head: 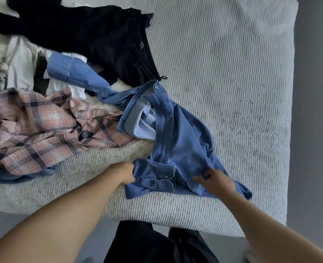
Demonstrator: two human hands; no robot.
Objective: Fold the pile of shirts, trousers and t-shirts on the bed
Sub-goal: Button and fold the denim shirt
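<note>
Ribbed bed (223, 73) | left hand (123, 172) grips denim shirt (181, 149) cuff | right hand (216, 179) pinches its body

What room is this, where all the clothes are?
Probably a bedroom: a bed with a ribbed pale grey cover, and loose clothes on it, like a blue denim shirt and a crumpled pink plaid shirt.
</note>
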